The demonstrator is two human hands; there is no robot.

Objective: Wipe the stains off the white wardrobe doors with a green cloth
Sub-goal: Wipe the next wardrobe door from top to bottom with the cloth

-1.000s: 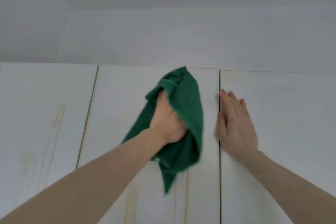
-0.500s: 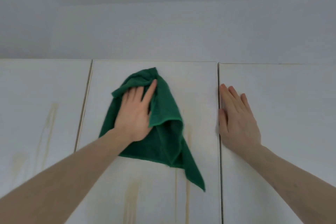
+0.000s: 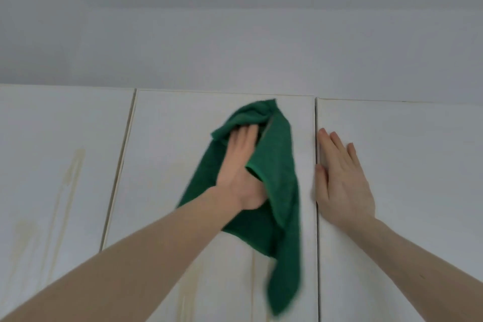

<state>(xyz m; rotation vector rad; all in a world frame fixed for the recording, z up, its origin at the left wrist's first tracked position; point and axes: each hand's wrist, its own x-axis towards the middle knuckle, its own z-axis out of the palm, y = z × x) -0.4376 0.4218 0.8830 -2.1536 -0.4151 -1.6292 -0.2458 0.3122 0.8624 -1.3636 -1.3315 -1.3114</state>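
Left door (image 3: 52, 165): white flat panel, matte; pale yellowish streaks run down its face, the longest a vertical drip line near its middle.
Left seam (image 3: 119, 170): narrow beige gap between left door and middle door, slanting in this view.
Middle door (image 3: 167, 154): white flat panel; faint yellowish vertical streaks show low on it, below the cloth.
Left hand (image 3: 241, 172): fingers extended and close together, palm pressed flat onto the green cloth; fingertips partly tucked under a fold at the cloth's upper edge. Forearm bare, entering from lower left.
Green cloth (image 3: 281, 165): dark green, soft napped fabric, bunched and folded; held against the upper part of the middle door, beneath and right of the left hand. One fold lies over the hand's thumb side. A long tail hangs down past the wrist, its lower edge blurred.
Right seam (image 3: 316, 256): thin dark vertical gap between middle door and right door.
Right hand (image 3: 342, 180): fingers straight and together, palm laid flat on the right door just beside the seam, holding nothing; near the cloth, not touching it.
Right door (image 3: 418, 165): white flat panel, matte, no clear streaks visible.
Wall (image 3: 235, 47): plain pale grey surface above the doors.
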